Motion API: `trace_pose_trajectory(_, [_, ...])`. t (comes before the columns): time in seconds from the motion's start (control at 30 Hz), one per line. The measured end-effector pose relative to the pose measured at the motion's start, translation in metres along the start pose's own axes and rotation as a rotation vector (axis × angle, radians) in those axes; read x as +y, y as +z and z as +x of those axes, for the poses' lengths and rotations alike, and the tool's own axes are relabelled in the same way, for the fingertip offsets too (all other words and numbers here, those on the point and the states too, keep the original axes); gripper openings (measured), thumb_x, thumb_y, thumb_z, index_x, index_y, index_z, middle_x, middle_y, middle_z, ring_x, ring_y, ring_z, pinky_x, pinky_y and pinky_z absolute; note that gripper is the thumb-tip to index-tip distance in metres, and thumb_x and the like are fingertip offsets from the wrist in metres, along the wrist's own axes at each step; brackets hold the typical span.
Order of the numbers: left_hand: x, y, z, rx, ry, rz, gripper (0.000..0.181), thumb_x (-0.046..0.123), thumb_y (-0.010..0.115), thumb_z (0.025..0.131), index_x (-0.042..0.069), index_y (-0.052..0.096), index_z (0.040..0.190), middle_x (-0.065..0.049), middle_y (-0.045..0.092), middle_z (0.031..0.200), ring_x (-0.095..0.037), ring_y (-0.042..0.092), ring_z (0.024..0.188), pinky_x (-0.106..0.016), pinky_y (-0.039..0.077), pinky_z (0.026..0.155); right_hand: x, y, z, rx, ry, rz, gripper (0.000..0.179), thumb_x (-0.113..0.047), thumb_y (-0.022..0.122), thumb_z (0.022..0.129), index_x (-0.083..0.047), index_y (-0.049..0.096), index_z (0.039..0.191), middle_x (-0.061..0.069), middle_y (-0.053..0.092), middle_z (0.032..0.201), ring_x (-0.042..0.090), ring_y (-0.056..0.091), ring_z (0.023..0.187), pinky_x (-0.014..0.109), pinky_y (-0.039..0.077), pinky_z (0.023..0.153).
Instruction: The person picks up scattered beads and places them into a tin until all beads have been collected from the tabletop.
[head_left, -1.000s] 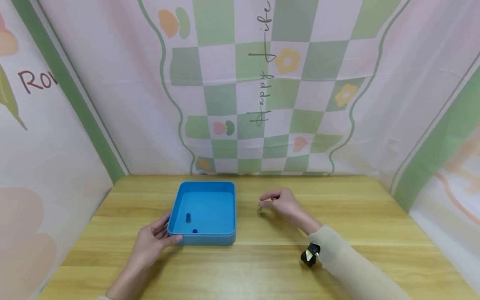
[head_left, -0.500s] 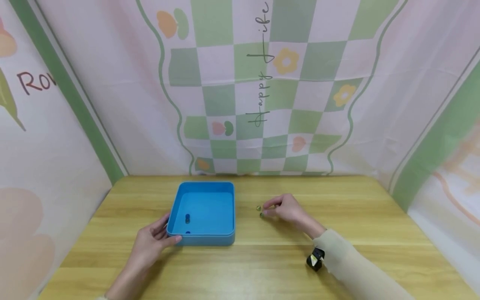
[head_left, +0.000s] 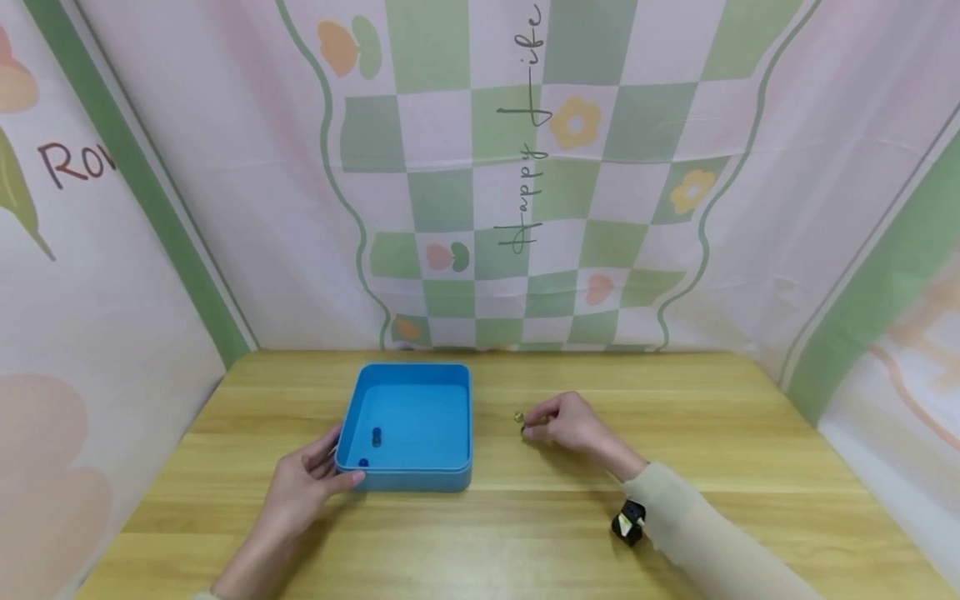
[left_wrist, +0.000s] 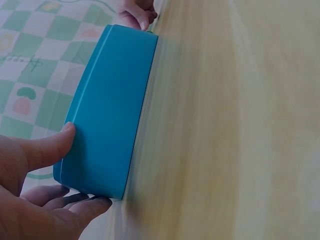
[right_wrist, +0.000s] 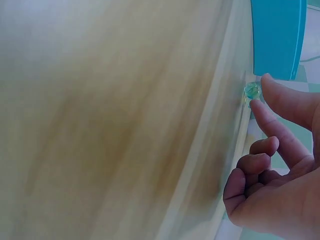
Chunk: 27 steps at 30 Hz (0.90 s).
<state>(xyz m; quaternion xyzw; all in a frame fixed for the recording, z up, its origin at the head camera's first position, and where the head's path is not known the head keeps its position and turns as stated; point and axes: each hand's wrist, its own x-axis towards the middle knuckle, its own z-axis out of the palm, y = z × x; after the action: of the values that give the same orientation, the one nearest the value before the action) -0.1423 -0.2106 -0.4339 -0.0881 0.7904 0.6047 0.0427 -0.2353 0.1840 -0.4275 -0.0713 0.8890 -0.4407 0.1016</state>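
My left hand (head_left: 300,487) grips the near left corner of a blue open box (head_left: 416,479), its thumb on the front wall and the other fingers at the side. Inside the box lie a few small dark marbles (head_left: 363,462). Just right of the box, my right hand (head_left: 573,421) is low over the table, beside two greenish glass marbles (head_left: 519,416). In the right wrist view, a clear green marble (right_wrist: 252,90) shows between the spread tips of thumb and index finger; whether they touch it is unclear. The remaining fingers are curled in.
A wooden table (head_left: 525,533) carries everything. Behind it hangs a patterned cloth (head_left: 498,192) with green checks, and more cloth closes off both sides. A small black device (head_left: 628,523) is at the right wrist.
My right hand backs off to the right from the green marbles, then moves slightly toward the nearer one. One dark marble rolls left inside the box. My left hand keeps its grip.
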Motion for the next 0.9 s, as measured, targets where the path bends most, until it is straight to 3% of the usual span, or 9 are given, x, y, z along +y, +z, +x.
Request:
trace_pose_trajectory(0.4, [0.0005, 0.0002, -0.0004, 0.0, 0.013, -0.002, 0.085, 0.008, 0.087, 0.088, 0.006, 0.042, 0.16, -0.019, 0.039, 0.163, -0.038, 0.045, 0.145, -0.036, 0.049, 0.106, 0.0002, 0.0, 0.0024, -0.013, -0.041, -0.046, 0.015, -0.006, 0.088, 0.085, -0.004, 0.083, 0.098, 0.007, 0.078, 0.106, 0.018, 0.057, 0.083, 0.031, 0.049, 0.073])
trace_pose_trajectory(0.9, [-0.0006, 0.0009, -0.0003, 0.001, 0.024, -0.002, 0.084, 0.008, 0.087, 0.088, 0.005, 0.042, 0.16, -0.021, 0.04, 0.162, -0.039, 0.045, 0.144, -0.037, 0.049, 0.107, 0.0018, 0.0002, 0.0052, -0.018, -0.056, -0.062, 0.013, -0.007, 0.088, 0.086, -0.004, 0.083, 0.098, 0.004, 0.078, 0.099, 0.016, 0.051, 0.075, 0.028, 0.043, 0.064])
